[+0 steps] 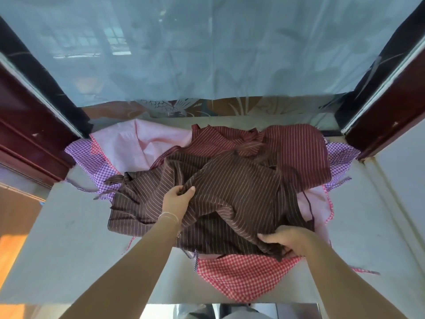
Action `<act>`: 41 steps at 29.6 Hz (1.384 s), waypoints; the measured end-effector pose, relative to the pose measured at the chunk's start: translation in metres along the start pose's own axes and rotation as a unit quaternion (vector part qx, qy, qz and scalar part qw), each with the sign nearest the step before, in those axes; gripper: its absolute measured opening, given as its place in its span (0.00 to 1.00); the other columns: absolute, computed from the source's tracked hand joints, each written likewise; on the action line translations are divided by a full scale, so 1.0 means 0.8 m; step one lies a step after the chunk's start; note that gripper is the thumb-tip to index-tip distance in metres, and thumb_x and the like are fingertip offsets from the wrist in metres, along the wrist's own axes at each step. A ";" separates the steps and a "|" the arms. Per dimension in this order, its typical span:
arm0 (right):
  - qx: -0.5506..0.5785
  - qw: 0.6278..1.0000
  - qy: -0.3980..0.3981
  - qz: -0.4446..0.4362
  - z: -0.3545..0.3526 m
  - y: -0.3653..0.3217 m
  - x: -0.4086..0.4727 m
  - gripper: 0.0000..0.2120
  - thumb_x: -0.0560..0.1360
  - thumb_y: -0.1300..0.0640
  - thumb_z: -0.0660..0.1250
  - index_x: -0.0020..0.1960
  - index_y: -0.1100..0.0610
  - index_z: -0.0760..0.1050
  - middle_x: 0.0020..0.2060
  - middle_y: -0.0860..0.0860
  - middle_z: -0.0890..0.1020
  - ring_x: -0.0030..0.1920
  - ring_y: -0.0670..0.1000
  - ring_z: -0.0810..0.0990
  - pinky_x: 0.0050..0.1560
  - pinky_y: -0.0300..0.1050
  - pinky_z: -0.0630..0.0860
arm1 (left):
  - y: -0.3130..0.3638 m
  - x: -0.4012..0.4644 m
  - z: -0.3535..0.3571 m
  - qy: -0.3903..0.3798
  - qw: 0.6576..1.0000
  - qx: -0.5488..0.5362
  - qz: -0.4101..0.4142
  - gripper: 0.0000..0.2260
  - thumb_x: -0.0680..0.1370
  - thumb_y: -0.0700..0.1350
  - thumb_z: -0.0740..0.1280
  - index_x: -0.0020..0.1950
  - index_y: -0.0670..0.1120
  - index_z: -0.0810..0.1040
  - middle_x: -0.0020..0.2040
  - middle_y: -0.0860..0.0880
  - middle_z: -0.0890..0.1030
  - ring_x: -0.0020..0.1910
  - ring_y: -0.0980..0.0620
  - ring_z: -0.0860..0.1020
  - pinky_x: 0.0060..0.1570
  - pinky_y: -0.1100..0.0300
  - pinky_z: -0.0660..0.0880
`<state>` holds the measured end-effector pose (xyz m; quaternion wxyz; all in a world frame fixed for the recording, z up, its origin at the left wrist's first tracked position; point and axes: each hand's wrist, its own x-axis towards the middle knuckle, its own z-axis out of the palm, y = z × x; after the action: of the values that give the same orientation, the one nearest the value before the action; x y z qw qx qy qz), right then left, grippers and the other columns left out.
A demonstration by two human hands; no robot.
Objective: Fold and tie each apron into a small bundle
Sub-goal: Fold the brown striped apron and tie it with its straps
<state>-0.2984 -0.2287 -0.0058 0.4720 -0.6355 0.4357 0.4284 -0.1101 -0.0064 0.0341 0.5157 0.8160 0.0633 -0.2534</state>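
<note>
A heap of aprons lies on a pale ledge [69,238]. On top is a dark brown pinstriped apron [234,187], crumpled, its ties [119,183] trailing to the left. My left hand [177,201] pinches a fold of this brown apron near its middle. My right hand [292,240] grips its bunched lower right edge. Behind it lies a maroon striped apron [296,150]. Beneath are a pink apron [142,143], a purple checked apron [92,157] and a red checked apron [246,275] that hangs over the front edge.
A frosted window pane [207,54] stands right behind the heap. Dark red wooden frames [27,125] flank the ledge on the left and on the right [391,107]. Bare ledge surface shows to the left and to the right [358,226] of the aprons.
</note>
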 end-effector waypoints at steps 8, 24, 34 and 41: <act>0.146 0.894 0.270 -0.327 -0.090 -0.110 -0.133 0.09 0.82 0.57 0.59 0.55 0.61 0.74 0.48 0.58 0.81 0.44 0.52 0.81 0.44 0.45 0.80 | 0.136 -0.042 -0.034 -0.171 0.977 -0.120 0.033 0.08 0.79 0.47 0.66 0.47 0.45 0.83 0.42 0.45 0.85 0.44 0.47 0.82 0.54 0.48 0.77; -0.019 0.726 0.554 -0.406 -0.036 -0.215 -0.244 0.12 0.83 0.53 0.52 0.59 0.57 0.70 0.43 0.52 0.76 0.46 0.58 0.77 0.43 0.50 0.72 | 0.234 -0.056 -0.088 0.069 0.919 0.116 0.370 0.11 0.79 0.47 0.64 0.37 0.46 0.72 0.34 0.51 0.76 0.35 0.55 0.73 0.41 0.61 0.67; 0.686 0.682 0.099 -0.232 -0.020 -0.170 -0.156 0.17 0.80 0.62 0.57 0.69 0.62 0.68 0.43 0.54 0.76 0.40 0.51 0.75 0.41 0.47 0.74 | 0.174 0.011 -0.112 -0.001 0.975 -0.221 -0.007 0.14 0.80 0.51 0.63 0.46 0.40 0.76 0.39 0.46 0.78 0.41 0.48 0.78 0.42 0.53 0.77; 0.513 0.781 0.317 -0.160 0.023 -0.181 -0.134 0.23 0.84 0.52 0.48 0.72 0.65 0.64 0.67 0.62 0.71 0.64 0.63 0.73 0.60 0.56 0.70 | 0.131 0.003 -0.092 -0.077 0.911 -0.387 -0.118 0.16 0.81 0.53 0.62 0.64 0.46 0.72 0.49 0.44 0.80 0.47 0.44 0.79 0.45 0.46 0.77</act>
<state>-0.1895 -0.1693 0.1263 0.6253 -0.4595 0.6086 -0.1658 -0.0437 0.0093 0.1427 0.7604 0.5174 0.2127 -0.3299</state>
